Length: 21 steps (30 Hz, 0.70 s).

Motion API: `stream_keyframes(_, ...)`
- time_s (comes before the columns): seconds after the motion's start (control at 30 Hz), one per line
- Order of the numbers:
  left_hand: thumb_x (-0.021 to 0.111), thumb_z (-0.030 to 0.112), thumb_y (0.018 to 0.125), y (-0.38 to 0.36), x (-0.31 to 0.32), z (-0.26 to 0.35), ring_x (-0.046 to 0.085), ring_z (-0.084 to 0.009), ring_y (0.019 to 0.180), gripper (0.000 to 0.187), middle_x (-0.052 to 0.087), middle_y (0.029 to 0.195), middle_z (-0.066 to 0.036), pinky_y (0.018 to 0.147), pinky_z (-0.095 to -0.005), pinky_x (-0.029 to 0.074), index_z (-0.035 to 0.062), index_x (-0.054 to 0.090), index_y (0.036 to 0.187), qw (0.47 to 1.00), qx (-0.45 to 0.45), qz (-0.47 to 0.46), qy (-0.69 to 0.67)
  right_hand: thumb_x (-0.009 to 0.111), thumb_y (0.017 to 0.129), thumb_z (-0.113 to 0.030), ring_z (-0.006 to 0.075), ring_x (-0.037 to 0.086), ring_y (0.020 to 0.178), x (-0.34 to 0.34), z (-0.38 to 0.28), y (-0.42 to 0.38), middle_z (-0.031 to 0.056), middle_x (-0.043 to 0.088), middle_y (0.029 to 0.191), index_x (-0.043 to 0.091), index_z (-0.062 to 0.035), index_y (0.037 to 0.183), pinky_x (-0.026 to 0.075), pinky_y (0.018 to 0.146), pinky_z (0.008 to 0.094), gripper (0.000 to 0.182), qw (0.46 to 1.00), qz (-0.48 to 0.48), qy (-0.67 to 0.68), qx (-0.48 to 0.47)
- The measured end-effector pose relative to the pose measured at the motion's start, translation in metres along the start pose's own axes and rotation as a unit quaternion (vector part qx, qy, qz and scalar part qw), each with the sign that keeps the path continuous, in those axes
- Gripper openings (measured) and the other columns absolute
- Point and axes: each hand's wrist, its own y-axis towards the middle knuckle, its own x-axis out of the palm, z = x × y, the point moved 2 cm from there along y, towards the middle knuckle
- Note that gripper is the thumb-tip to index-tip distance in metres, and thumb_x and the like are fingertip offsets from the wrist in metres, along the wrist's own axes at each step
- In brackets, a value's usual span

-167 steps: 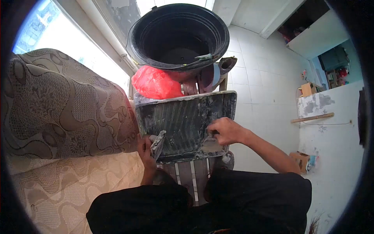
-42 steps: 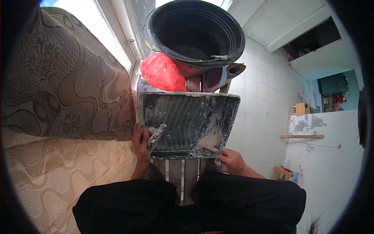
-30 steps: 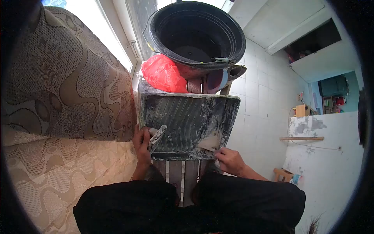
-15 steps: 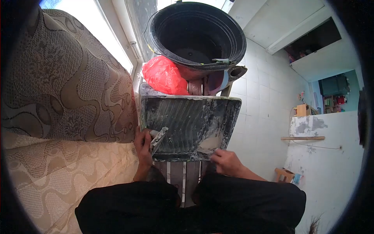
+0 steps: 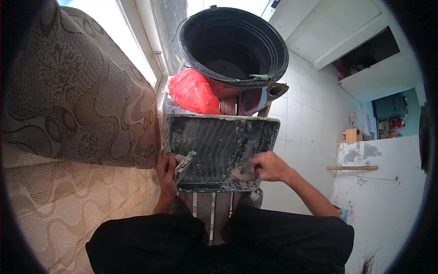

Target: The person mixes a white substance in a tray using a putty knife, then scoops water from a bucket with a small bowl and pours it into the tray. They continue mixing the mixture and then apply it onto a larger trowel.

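Note:
A black ribbed paint tray, smeared with pale dried paste, lies on the slatted wooden bench before my knees. My left hand is closed around the handle of a paste-caked scraper, its blade raised over the tray's left side. My right hand is closed over the tray's right edge, on a putty knife whose blade is blurred and reaches into the tray's lower right corner. Pale paste lies around that blade and cannot be told apart from it clearly. The fingers hide the putty knife's handle.
Behind the tray stands a large black bucket with a wire handle. A red plastic bag and a purple tub sit beneath its rim. Patterned cloth hangs at left. Slatted bench boards show between my legs; pale floor tiles lie at right.
My right hand has moved up and slightly right, from the tray's lower edge to its right side, with the forearm raised. My left hand stays nearly in place with its scraper.

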Motion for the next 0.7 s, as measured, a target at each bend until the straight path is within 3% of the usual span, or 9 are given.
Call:
stream_keyframes(0.1, 0.055, 0.026, 0.103, -0.002, -0.003, -0.007, 0.045, -0.018, 0.086, 0.031, 0.051, 0.085, -0.007, 0.112, -0.038, 0.025, 0.0001, 0.057, 0.087, 0.999, -0.036, 0.0, 0.003, 0.062, 0.064, -0.001, 0.0385, 0.067, 0.08, -0.003, -0.01, -0.001, 0.0165, 0.067, 0.08, 0.068, -0.0033, 0.081, 0.055, 0.072, 0.0458, 0.018, 0.999, -0.025, 0.031, 0.01)
stream_keyframes(0.17, 0.056, 0.026, 0.103, -0.005, 0.0, -0.008, 0.046, -0.0181, 0.088, 0.03, 0.052, 0.09, -0.008, 0.112, -0.0375, 0.025, 0.0, 0.058, 0.088, 0.997, -0.061, 0.021, -0.037, 0.062, 0.065, -0.001, 0.0381, 0.066, 0.079, -0.019, -0.023, -0.006, 0.0164, 0.066, 0.081, 0.067, -0.0032, 0.082, 0.055, 0.071, 0.0458, 0.018, 0.998, 0.014, 0.063, 0.004)
stream_keyframes(0.23, 0.056, 0.026, 0.103, -0.005, 0.0, -0.002, 0.046, -0.0181, 0.088, 0.03, 0.052, 0.092, -0.008, 0.112, -0.0377, 0.025, -0.0002, 0.058, 0.088, 0.996, -0.069, 0.016, -0.051, 0.062, 0.066, -0.001, 0.0387, 0.066, 0.08, -0.03, -0.021, -0.011, 0.0167, 0.066, 0.082, 0.068, -0.0036, 0.083, 0.054, 0.072, 0.046, 0.019, 0.996, 0.058, 0.011, 0.066)
stream_keyframes(0.27, 0.056, 0.026, 0.103, -0.004, 0.002, 0.0, 0.046, -0.0182, 0.088, 0.03, 0.051, 0.094, -0.008, 0.113, -0.038, 0.025, -0.0003, 0.058, 0.088, 0.995, -0.076, 0.012, -0.066, 0.062, 0.067, 0.0, 0.0379, 0.066, 0.08, -0.023, -0.014, -0.01, 0.0163, 0.066, 0.082, 0.068, -0.0038, 0.082, 0.055, 0.072, 0.045, 0.017, 0.997, 0.058, -0.028, 0.043)
stream_keyframes(0.4, 0.056, 0.025, 0.103, 0.0, -0.001, -0.004, 0.047, -0.0177, 0.089, 0.029, 0.052, 0.092, -0.008, 0.113, -0.0379, 0.026, -0.0007, 0.058, 0.089, 1.0, -0.028, 0.006, 0.003, 0.061, 0.068, 0.001, 0.0359, 0.067, 0.08, 0.008, -0.005, -0.006, 0.0148, 0.068, 0.082, 0.069, -0.0048, 0.081, 0.055, 0.072, 0.0429, 0.016, 0.999, -0.021, -0.004, 0.023)
stream_keyframes(0.53, 0.056, 0.026, 0.103, -0.005, -0.005, -0.01, 0.049, -0.0181, 0.089, 0.03, 0.055, 0.089, -0.007, 0.117, -0.0416, 0.023, -0.0013, 0.059, 0.09, 0.999, -0.046, -0.004, -0.003, 0.06, 0.066, -0.001, 0.0387, 0.067, 0.079, -0.025, -0.014, -0.007, 0.0177, 0.068, 0.08, 0.068, -0.0041, 0.08, 0.055, 0.073, 0.0465, 0.016, 0.997, 0.049, 0.052, 0.028)
stream_keyframes(0.6, 0.056, 0.026, 0.103, -0.004, -0.002, -0.008, 0.05, -0.0186, 0.089, 0.03, 0.056, 0.088, -0.007, 0.119, -0.0434, 0.021, -0.0014, 0.059, 0.091, 0.997, -0.074, 0.01, -0.033, 0.061, 0.066, -0.001, 0.0386, 0.067, 0.08, -0.029, -0.01, -0.006, 0.0183, 0.068, 0.08, 0.068, -0.0035, 0.08, 0.054, 0.074, 0.0466, 0.017, 0.997, 0.043, -0.022, 0.055)
stream_keyframes(0.63, 0.056, 0.027, 0.103, -0.004, 0.001, -0.005, 0.05, -0.0191, 0.088, 0.031, 0.056, 0.087, -0.008, 0.121, -0.0451, 0.019, -0.0014, 0.059, 0.09, 0.999, -0.044, 0.02, -0.009, 0.061, 0.066, -0.001, 0.0386, 0.067, 0.08, -0.022, -0.004, -0.005, 0.0183, 0.068, 0.08, 0.068, -0.0035, 0.08, 0.054, 0.074, 0.0466, 0.017, 0.997, 0.044, -0.024, 0.056)
stream_keyframes(0.7, 0.056, 0.027, 0.102, -0.002, 0.003, 0.002, 0.05, -0.0196, 0.088, 0.031, 0.056, 0.087, -0.008, 0.122, -0.0468, 0.016, -0.0014, 0.059, 0.09, 0.999, -0.012, 0.033, 0.011, 0.061, 0.065, 0.0, 0.0385, 0.068, 0.079, 0.0, 0.001, 0.0, 0.0175, 0.068, 0.08, 0.068, -0.003, 0.081, 0.054, 0.072, 0.0463, 0.017, 0.999, -0.03, -0.021, 0.001)
